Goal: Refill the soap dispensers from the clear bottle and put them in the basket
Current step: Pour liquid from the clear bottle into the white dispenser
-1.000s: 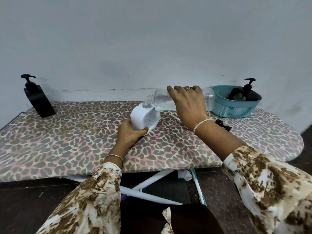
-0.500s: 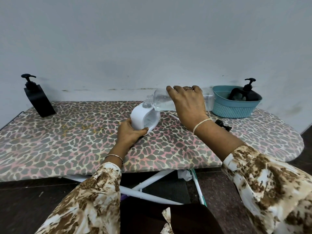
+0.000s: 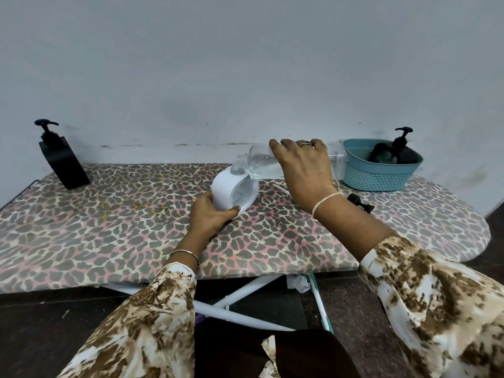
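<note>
Leopard-print ironing board against a plain grey wall. Left hand wraps the base of the white dispenser, mid-board, tilted, open top. Right hand grips the clear bottle from above, held near-horizontal, neck at the dispenser's opening. Teal basket far right holds one black dispenser. Another black square dispenser stands far left. Loose black pump head lies behind the right wrist.

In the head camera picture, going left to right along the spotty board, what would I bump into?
Square black dispenser → white dispenser → clear bottle → teal basket with a round black dispenser inside.
</note>
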